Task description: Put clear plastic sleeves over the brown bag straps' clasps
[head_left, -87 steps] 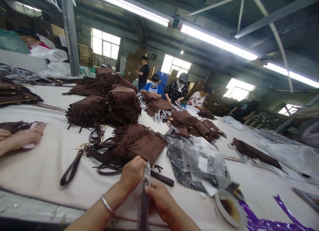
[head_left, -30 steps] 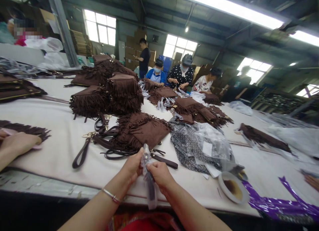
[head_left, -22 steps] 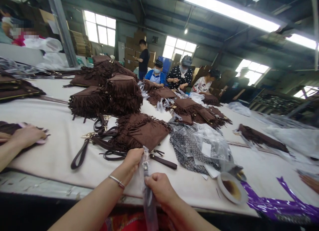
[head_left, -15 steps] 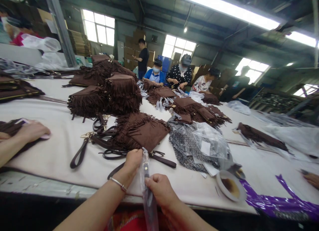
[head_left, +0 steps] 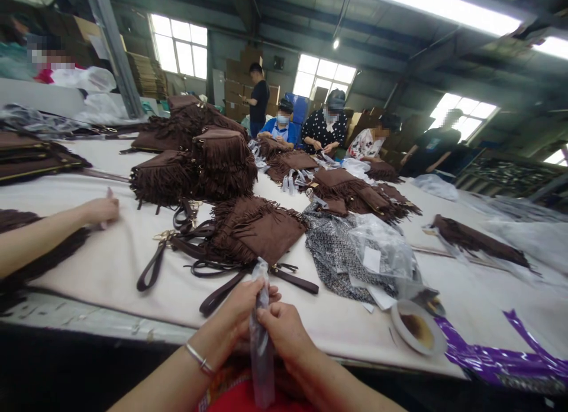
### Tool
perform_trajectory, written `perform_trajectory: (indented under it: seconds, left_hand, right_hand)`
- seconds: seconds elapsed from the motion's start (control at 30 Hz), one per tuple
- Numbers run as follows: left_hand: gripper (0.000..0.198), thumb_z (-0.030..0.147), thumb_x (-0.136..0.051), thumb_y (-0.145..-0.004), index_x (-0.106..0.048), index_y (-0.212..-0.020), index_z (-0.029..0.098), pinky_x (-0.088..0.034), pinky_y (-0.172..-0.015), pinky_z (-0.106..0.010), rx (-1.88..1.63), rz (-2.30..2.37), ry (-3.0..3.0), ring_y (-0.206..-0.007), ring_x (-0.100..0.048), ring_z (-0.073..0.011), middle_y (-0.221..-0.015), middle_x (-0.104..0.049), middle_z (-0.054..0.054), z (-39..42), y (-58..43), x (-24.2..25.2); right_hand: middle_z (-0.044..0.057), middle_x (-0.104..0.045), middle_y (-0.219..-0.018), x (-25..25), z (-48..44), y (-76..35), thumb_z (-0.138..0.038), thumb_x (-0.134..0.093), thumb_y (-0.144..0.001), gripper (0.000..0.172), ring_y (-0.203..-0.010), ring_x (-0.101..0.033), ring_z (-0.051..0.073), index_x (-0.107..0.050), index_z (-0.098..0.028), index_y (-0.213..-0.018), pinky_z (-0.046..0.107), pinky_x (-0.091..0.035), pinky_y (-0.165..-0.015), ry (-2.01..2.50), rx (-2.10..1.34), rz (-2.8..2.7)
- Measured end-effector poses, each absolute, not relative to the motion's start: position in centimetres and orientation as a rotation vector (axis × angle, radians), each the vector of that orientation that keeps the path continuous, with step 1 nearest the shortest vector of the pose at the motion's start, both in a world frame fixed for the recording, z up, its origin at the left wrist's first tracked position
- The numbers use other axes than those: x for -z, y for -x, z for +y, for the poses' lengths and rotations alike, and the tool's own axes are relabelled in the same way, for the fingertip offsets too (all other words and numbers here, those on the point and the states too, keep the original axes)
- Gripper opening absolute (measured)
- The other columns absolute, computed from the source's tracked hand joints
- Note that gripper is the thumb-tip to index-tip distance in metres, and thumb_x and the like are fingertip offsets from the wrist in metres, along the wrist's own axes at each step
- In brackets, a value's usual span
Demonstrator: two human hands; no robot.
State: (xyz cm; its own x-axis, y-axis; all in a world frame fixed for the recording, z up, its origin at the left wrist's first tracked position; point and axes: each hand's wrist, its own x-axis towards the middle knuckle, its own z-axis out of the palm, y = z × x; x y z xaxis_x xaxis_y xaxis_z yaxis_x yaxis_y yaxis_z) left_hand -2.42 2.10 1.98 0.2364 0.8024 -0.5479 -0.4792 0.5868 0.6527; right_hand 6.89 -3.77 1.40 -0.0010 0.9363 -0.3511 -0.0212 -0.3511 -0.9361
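A narrow clear plastic sleeve [head_left: 262,364] hangs upright between my two hands at the table's front edge, with something dark partly showing inside it. My left hand [head_left: 244,308] is closed around its upper part, below the crumpled top end. Fingers of my right hand [head_left: 286,329] pinch the sleeve from the other side, close to the left. Just beyond lies a brown fringed bag [head_left: 266,231]. Dark wrist straps [head_left: 153,267] with gold clasps lie beside it, and another strap [head_left: 222,293] lies near my left hand.
Stacked fringed bags [head_left: 222,163] stand behind. A co-worker's hand [head_left: 104,212] reaches in from the left. To the right are patterned fabric under plastic [head_left: 341,258], a tape roll [head_left: 419,329] and a purple bag [head_left: 497,353]. Several people work across the table.
My left hand has slid down the sleeve towards my right hand, leaving the sleeve's top above it. The co-worker's hand at the left has moved right, off the dark fringed item.
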Motion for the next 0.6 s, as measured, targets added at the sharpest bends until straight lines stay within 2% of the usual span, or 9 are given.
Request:
perform_trajectory:
  seconds: [0.13,0.27,0.4,0.6]
  left_hand:
    - [0.017,0.023,-0.051,-0.088,-0.051,-0.072,0.018,-0.052,-0.054,-0.025,-0.950,1.028,-0.354,-0.053,-0.062,-0.0144,-0.054,-0.056,0.002,2.5,1.8,-2.5]
    - [0.019,0.022,-0.052,-0.087,-0.049,-0.069,0.018,-0.047,-0.050,-0.021,-0.936,1.032,-0.360,-0.046,-0.057,-0.0116,-0.048,-0.050,0.005,2.4,2.0,-2.9]
    - [0.020,0.020,-0.052,-0.084,-0.049,-0.065,0.017,-0.048,-0.051,-0.024,-0.914,1.035,-0.372,-0.047,-0.057,-0.0131,-0.048,-0.053,0.002,3.3,2.5,-2.9]
    - [0.016,0.024,-0.056,-0.083,-0.058,-0.070,0.014,-0.050,-0.056,-0.023,-0.920,1.011,-0.407,-0.056,-0.063,-0.0150,-0.064,-0.066,-0.006,3.8,2.8,-2.4]
  right_hand:
    - [0.001,-0.057,-0.051,-2.0,-4.0,-6.8,-0.033,-0.061,-0.069,0.023,-0.045,-0.048,0.011,-0.057,-0.015,-0.057,0.022,-0.034,-0.045,1.515,-1.430,-1.020]
    - [0.000,-0.055,-0.050,-2.7,-3.9,-6.5,-0.030,-0.059,-0.069,0.020,-0.045,-0.047,0.011,-0.055,-0.015,-0.056,0.022,-0.033,-0.045,1.534,-1.426,-1.055]
    - [0.000,-0.054,-0.052,-2.6,-3.9,-6.2,-0.034,-0.060,-0.069,0.022,-0.047,-0.046,0.011,-0.057,-0.014,-0.060,0.022,-0.032,-0.045,1.527,-1.458,-1.024]
    - [-0.002,-0.052,-0.052,-2.3,-4.1,-6.6,-0.043,-0.061,-0.070,0.030,-0.046,-0.042,0.009,-0.055,-0.014,-0.065,0.021,-0.029,-0.045,1.460,-1.598,-0.900]
